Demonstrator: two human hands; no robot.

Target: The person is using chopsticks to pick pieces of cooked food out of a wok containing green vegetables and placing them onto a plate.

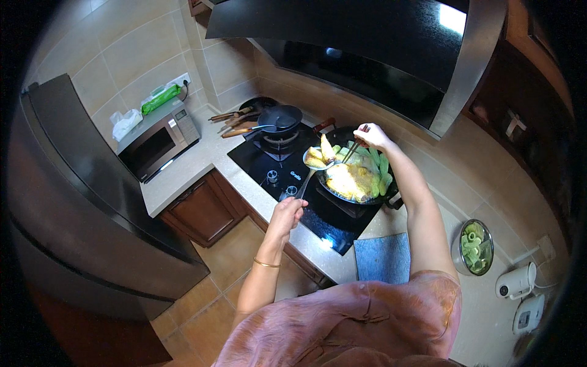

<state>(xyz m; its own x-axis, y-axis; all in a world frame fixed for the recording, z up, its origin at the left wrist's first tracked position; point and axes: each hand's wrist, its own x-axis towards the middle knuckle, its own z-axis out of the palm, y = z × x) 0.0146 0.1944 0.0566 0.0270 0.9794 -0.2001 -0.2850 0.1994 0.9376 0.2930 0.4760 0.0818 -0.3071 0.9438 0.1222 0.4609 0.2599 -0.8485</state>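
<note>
My left hand grips the handle of a metal ladle or skimmer, whose round head is held over the left rim of a wide wok. Yellow-brown pieces of food lie in that head, one of them standing up at an angle. My right hand, above the wok's far side, pinches a pair of dark chopsticks pointing down towards the food by the ladle. Inside the wok, yellow browned food fills the front, and pale green vegetable pieces line the right and back.
The black gas hob also carries a dark pan with a wooden-handled utensil. A blue cloth and a steel bowl of green slices are on the counter's right. Overhead hangs a range hood; a microwave stands left.
</note>
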